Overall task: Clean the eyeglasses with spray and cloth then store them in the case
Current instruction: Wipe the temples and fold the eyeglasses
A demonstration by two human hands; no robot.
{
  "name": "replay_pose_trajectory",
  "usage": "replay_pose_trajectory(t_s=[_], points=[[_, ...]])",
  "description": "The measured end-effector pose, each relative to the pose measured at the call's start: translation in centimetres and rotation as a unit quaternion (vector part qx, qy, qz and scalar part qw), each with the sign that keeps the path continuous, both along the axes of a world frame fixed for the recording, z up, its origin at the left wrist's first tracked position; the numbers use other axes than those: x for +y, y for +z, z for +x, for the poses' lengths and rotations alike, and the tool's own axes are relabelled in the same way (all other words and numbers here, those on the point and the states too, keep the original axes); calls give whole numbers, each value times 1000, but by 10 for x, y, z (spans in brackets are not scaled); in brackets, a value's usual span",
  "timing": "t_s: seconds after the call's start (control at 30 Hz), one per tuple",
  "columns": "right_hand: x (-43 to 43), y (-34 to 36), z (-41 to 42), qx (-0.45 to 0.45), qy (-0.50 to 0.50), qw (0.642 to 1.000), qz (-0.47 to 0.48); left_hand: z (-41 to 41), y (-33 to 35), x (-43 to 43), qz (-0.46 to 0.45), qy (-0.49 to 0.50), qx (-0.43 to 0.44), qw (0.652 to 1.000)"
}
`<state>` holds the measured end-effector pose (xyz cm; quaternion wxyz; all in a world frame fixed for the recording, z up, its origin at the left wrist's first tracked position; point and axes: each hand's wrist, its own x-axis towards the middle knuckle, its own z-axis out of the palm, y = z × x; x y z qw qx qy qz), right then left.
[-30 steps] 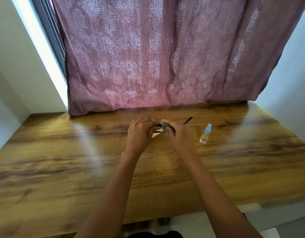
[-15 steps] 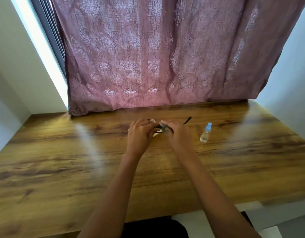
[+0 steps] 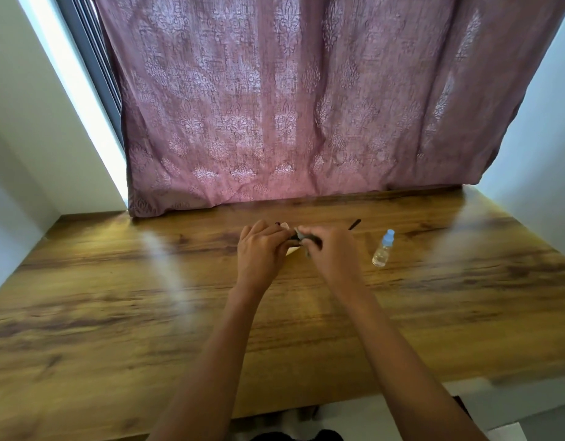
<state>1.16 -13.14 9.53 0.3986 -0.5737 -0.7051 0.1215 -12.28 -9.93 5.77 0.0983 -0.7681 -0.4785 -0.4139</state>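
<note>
Both hands meet over the middle of the wooden table (image 3: 115, 313). My left hand (image 3: 260, 249) grips the dark-framed eyeglasses (image 3: 354, 223), of which mostly one temple arm shows, sticking out to the right. My right hand (image 3: 333, 254) pinches a small grey cloth (image 3: 301, 235) against the glasses. A pale object (image 3: 292, 249), perhaps the case, lies on the table under the hands, mostly hidden. The small clear spray bottle (image 3: 383, 249) with a light blue cap stands just right of my right hand.
A mauve patterned curtain (image 3: 290, 106) hangs along the table's far edge. White walls close in on the left and right. The table's near edge runs below my forearms.
My hands have stayed at the same spot over the table; my right hand's fingers with the cloth have shifted slightly along the glasses. The bottle has not moved.
</note>
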Motion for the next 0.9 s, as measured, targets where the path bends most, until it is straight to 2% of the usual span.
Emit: replay_pose_trajectory(t_s=[0.2, 0.3, 0.43, 0.53, 0.73, 0.9], points=[[23, 2, 49, 5, -84, 995, -49, -10, 4, 4, -14, 20, -3, 1000], [20, 1, 46, 3, -86, 996, -24, -9, 3, 6, -13, 19, -3, 1000], [4, -5, 8, -13, 7, 1000, 21, -1, 3, 9, 1, 10, 0, 1000], [3, -9, 5, 9, 28, 998, 53, 1, -2, 9, -9, 2, -21, 1000], [24, -16, 47, 28, -58, 995, 79, -8, -1, 12, -35, 15, -46, 998], [42, -17, 64, 34, -74, 986, 143, -8, -1, 16, -53, -6, -78, 995]])
